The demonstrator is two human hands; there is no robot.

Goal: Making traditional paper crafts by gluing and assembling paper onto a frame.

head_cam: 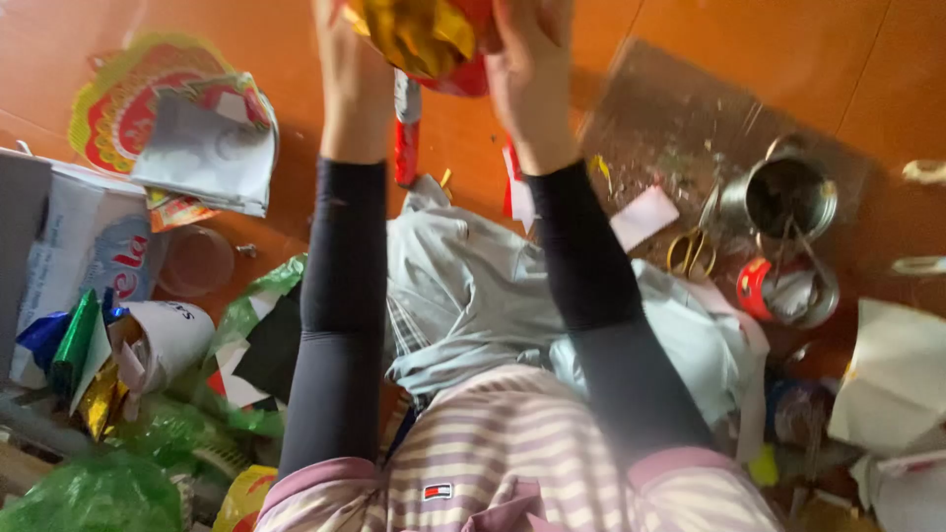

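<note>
Gold-and-red foil paper (424,39) is held up at the far edge of the view, between both hands. The right hand (527,59) grips its right side with closed fingers; the left hand (340,39) is mostly out of view, so I cannot tell its grip. Under the arms lies a grey cloth (473,296). At far left a round red-and-yellow printed sheet (128,99) lies under a grey paper (207,153). Near left stands a white carton with red letters (89,246). On the right, two metal tins (788,197) stand beside yellow scissors (693,253).
</note>
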